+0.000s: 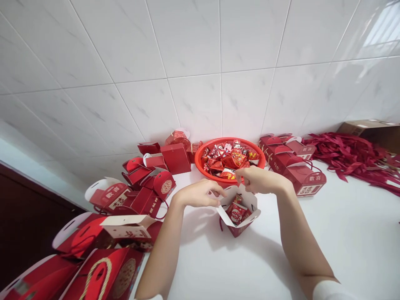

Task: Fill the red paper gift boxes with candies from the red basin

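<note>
A small red candy box (236, 230) with white inner flaps stands upright and unclosed on the white table. Inside it lie several red wrapped sweets (238, 213). My left hand (200, 194) is at the box's left side, its fingers closed on the left flap. My right hand (262, 180) reaches over the back right of the box, fingers bent down at the rear flaps; its fingertips are partly hidden. Just behind the box sits a red plastic basket (200, 160) heaped with wrapped sweets (223, 156), close to both hands.
Red gift boxes (165, 183) crowd the left side, with larger ones (103, 273) nearest me. More red boxes (293, 166) stand right of the basket. A pile of dark red ribbons (346, 156) lies beside a cardboard box (365, 127). A tiled wall (193, 104) bounds the back.
</note>
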Tool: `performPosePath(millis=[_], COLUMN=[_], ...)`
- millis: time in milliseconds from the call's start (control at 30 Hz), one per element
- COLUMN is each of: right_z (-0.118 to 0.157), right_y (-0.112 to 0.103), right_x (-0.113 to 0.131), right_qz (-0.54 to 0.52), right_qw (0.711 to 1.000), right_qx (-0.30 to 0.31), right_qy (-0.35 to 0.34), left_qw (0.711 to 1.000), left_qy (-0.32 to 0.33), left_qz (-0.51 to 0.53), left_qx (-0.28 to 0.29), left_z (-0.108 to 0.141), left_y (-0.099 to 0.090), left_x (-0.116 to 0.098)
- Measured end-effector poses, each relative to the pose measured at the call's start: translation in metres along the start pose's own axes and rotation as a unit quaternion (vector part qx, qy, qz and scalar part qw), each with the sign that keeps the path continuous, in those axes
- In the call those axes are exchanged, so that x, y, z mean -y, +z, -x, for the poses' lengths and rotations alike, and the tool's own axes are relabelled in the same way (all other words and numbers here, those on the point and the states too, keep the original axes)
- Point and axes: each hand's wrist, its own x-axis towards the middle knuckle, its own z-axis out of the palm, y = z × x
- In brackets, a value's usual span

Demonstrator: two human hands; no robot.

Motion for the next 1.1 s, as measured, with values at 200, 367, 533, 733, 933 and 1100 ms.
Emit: performPosePath(millis=[200, 367, 533, 733, 933, 1100], right_z=[0.005, 0.032, 0.059, 0.065, 0.040, 0.019], right_y=[0.006, 0.019, 0.054, 0.104, 0.136, 0.150], right_x=[-0.014, -0.017, -0.020, -0.025, -0.029, -0.041], right_qz=[0.028, -0.074, -0.194, -0.304, -0.315, -0.338], right_qw=[0.998, 0.987, 0.957, 0.914, 0.866, 0.861], right_qx=[-0.059, -0.091, -0.151, -0.225, -0.382, -0.381], right_qy=[-0.003, -0.113, -0.155, -0.148, -0.069, 0.007], left_qw=[0.999, 0.998, 0.994, 0.986, 0.989, 0.994], left_qy=[0.006, -0.007, 0.013, -0.041, -0.014, -0.045], left_qz=[-0.043, -0.063, -0.093, -0.134, -0.140, -0.096], left_qx=[-0.014, -0.014, -0.061, -0.086, -0.054, -0.020], left_z=[0.003, 0.003, -0.008, -0.018, -0.021, -0.020], left_y=[0.003, 0.007, 0.019, 0.031, 0.033, 0.035], left_x=[-0.011, -0.014, -0.013, -0.018, -0.017, -0.018])
